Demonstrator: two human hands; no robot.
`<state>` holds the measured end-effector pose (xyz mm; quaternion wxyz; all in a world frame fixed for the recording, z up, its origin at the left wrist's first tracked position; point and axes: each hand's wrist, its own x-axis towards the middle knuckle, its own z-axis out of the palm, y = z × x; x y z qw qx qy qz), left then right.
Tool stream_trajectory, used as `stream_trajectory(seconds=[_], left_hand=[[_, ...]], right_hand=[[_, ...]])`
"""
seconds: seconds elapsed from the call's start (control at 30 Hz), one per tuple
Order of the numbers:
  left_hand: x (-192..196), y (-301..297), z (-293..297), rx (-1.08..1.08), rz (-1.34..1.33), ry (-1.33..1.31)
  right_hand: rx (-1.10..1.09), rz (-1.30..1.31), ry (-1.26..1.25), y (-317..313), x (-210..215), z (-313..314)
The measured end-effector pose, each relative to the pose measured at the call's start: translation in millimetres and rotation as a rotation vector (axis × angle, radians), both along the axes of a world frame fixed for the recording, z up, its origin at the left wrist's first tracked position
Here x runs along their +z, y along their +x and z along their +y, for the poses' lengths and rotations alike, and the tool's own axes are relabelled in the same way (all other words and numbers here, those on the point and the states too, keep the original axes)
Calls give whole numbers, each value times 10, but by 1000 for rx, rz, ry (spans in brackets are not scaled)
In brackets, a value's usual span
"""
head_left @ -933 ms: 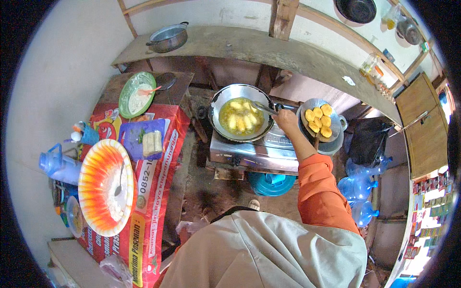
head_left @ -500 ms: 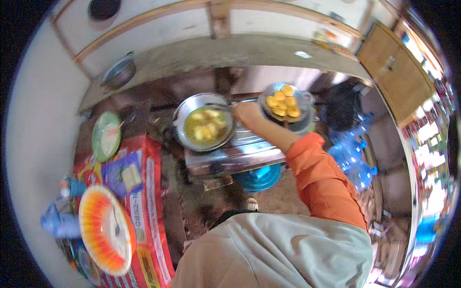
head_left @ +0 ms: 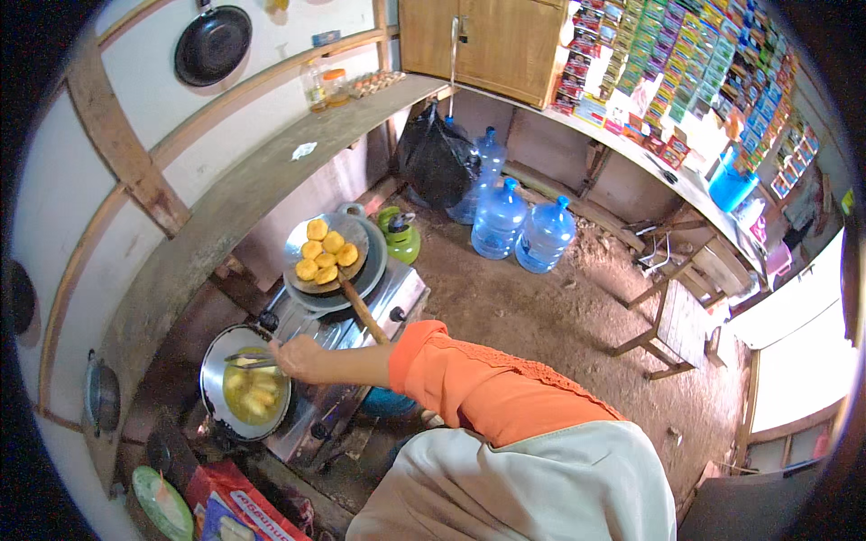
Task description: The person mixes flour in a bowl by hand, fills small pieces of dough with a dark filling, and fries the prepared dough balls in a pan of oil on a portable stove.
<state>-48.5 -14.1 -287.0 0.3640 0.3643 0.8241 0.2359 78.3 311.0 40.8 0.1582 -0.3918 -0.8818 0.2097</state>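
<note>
My right hand (head_left: 299,358) is closed on a thin pronged metal utensil (head_left: 262,361), perhaps tongs or a fork. Its prongs reach over the wok (head_left: 209,368), where pale yellow pieces (head_left: 256,397) lie in hot-looking oil. The wok sits on a silver two-burner stove (head_left: 302,424). Over the other burner, a wooden-handled strainer (head_left: 300,236) holds several golden fried pieces (head_left: 323,255) and rests on a grey pot (head_left: 373,270). The strainer's handle (head_left: 363,311) points toward my right forearm. My left hand does not show.
A green gas cylinder (head_left: 401,239) stands beyond the stove, near a black bag (head_left: 436,160) and large blue water bottles (head_left: 499,221). A wooden chair (head_left: 672,329) stands at right. At lower left are a green plate (head_left: 161,507) and a red printed cover (head_left: 244,496).
My view has swung to the right, so the stove appears farther left and the water bottles and hanging packets show fully. My right hand now holds the utensil over the wok's edge.
</note>
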Motion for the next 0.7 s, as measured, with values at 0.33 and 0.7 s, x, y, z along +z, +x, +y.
stream_trajectory(seconds=[0.33,0.7], left_hand=[[165,-102,-253,69,-78,33],[584,193,-345,263,-123,63]], right_hand=[[-395,188,-241,1489,-290,484],[-699,34,-133,1808,-1040,1495]])
